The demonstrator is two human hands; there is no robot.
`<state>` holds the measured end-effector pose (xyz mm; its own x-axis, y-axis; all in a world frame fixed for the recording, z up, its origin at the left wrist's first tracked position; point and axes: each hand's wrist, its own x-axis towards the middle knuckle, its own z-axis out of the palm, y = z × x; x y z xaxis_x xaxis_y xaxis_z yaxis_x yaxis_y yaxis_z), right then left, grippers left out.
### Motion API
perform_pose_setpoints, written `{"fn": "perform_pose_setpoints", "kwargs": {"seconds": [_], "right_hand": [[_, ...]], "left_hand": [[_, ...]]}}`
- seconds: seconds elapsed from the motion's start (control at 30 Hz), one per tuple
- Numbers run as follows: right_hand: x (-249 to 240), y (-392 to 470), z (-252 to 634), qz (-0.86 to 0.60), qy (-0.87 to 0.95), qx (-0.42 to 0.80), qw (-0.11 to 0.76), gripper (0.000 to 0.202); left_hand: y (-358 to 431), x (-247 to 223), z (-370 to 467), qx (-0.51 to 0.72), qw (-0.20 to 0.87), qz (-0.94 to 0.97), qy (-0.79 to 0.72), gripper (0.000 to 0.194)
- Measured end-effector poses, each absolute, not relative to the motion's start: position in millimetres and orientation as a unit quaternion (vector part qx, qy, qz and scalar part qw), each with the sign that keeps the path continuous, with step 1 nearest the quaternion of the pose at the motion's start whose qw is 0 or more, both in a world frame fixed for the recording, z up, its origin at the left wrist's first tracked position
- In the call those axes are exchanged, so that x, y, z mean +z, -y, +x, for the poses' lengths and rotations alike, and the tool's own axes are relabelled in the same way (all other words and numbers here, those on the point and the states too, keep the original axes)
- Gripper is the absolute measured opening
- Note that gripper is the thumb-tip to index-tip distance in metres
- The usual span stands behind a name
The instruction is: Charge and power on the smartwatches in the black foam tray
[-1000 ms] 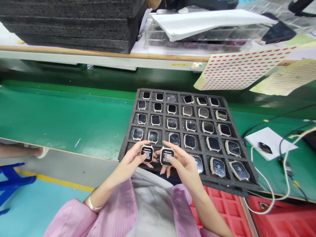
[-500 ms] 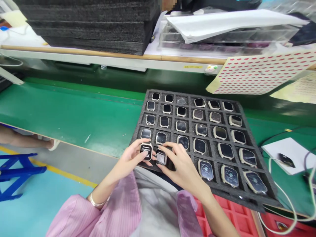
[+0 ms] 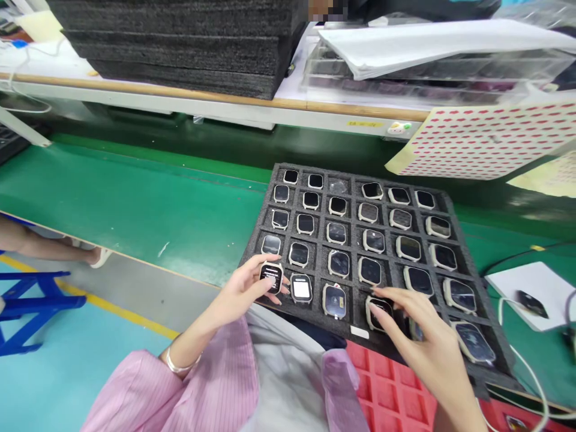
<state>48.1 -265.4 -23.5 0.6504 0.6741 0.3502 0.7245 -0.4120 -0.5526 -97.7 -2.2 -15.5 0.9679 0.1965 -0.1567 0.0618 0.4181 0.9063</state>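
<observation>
My left hand [image 3: 243, 288] is closed round a smartwatch [image 3: 272, 279] with a lit text screen, at the tray's front left corner. Its thumb lies on the screen, and fingertips show past the watch's right side. My right hand [image 3: 423, 339] has thumb and forefinger on another smartwatch [image 3: 380, 315] in the front row, the thumb over its lit screen. Between the hands sit a watch with a white lit screen [image 3: 301, 288] and a watch with a dark screen [image 3: 334, 301]. The black foam tray [image 3: 310, 310] carries rows of similar pale-framed watches.
A green bench [image 3: 135, 210] supports the tray. Behind rises a shelf with stacked black foam [image 3: 180, 48] and clear plastic trays under white paper [image 3: 427, 45]. White cables and a white pad [image 3: 526, 288] lie right. Red trays [image 3: 382, 384] are below; a blue stool [image 3: 40, 300] stands left.
My right hand has moved right from the watch beside my left hand to another front-row watch. The watch it left now shows a white screen. My left hand still holds its watch.
</observation>
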Motion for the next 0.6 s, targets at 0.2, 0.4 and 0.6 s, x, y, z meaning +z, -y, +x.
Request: {"fn": "perform_pose_setpoints", "kwargs": {"seconds": [0.2,0.4,0.6], "right_hand": [[-27.8,288.3,46.6,-0.87,0.411,-0.091,0.255,0.023],[-34.1,283.2,42.1,-0.876,0.413,-0.077,0.238,0.027],[-36.2,277.1,38.0,-0.886,0.386,-0.061,0.251,0.027]], "left_hand": [[2.8,-17.1,-98.1,0.039,0.816,0.557,-0.147,0.039],[4.8,-19.2,-99.1,0.048,0.788,0.591,-0.166,0.045],[1.2,-27.4,-108.2,0.054,0.63,0.759,-0.153,0.071]]}}
